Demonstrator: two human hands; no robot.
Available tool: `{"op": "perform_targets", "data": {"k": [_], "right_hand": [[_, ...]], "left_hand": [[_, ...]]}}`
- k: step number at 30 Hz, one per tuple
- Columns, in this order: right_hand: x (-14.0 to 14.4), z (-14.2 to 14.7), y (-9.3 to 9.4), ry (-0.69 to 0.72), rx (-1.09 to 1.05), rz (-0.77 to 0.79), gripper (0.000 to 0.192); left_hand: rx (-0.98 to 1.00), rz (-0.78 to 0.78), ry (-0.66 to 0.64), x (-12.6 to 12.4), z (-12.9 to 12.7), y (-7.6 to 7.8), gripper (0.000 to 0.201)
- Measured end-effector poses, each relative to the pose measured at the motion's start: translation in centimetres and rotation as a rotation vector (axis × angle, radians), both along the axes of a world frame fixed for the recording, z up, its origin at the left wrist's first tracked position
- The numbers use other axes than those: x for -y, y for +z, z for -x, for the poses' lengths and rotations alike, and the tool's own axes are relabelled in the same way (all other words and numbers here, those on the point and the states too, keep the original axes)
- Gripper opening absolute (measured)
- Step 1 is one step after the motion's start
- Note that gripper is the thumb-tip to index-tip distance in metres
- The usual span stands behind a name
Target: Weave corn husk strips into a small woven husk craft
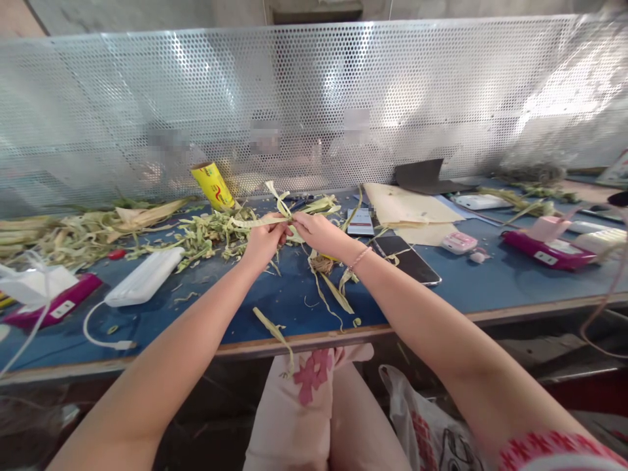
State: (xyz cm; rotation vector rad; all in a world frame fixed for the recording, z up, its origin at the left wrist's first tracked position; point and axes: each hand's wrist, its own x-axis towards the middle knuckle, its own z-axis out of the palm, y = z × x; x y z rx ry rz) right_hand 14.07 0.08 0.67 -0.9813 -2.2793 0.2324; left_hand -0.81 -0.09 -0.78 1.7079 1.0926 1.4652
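Note:
My left hand (pixel 267 237) and my right hand (pixel 310 229) meet above the blue table, both with fingers closed. Between them they pinch a pale green strip of dried husk (pixel 255 223), whose loose ends stick out to the left and upward. Where the fingertips meet, the fine detail of the strip is hidden. Just behind and left of my hands lies a heap of husk scraps (pixel 210 232). Below my right hand sits a small coil of brown twine (pixel 321 263) with loose husk strips (pixel 338 294) beside it.
A yellow can (pixel 212 186) leans behind the heap. On the left are a white power bank (pixel 145 277) with cable and a magenta power strip (pixel 53 302). Rightward lie a dark phone (pixel 408 260), paper sheets (pixel 412 206) and another magenta strip (pixel 544 252). A perforated metal screen (pixel 314 85) stands behind.

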Motion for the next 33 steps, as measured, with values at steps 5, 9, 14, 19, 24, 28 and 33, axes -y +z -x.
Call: {"op": "perform_targets", "data": {"k": [5, 9, 14, 19, 24, 28, 33], "right_hand": [[0.1, -0.1, 0.1, 0.020, -0.001, 0.018, 0.021], [-0.1, 0.0, -0.1, 0.025, -0.012, 0.038, 0.020], [-0.6, 0.5, -0.9, 0.049, -0.122, 0.088, 0.014], [-1.1, 0.9, -1.1, 0.022, -0.356, 0.317, 0.024], [-1.4, 1.5, -1.2, 0.028, -0.636, 0.511, 0.023], [-0.7, 1.9, -0.9, 0.044, -0.776, 0.688, 0.013], [0.2, 2.0, -0.2, 0.137, -0.899, 0.815, 0.013]], "left_hand": [[-0.009, 0.040, 0.026, 0.3, -0.2, 0.3, 0.004], [-0.055, 0.016, 0.042, 0.5, -0.2, 0.5, 0.002], [-0.091, -0.003, 0.062, 0.5, -0.2, 0.5, 0.006], [-0.082, 0.021, -0.010, 0.3, -0.3, 0.1, 0.012], [-0.064, 0.106, -0.114, 0.6, -0.7, 0.2, 0.011], [-0.021, 0.112, -0.086, 1.1, -1.0, 0.6, 0.020], [0.031, 0.046, -0.162, 1.0, -0.8, 0.3, 0.020]]}}
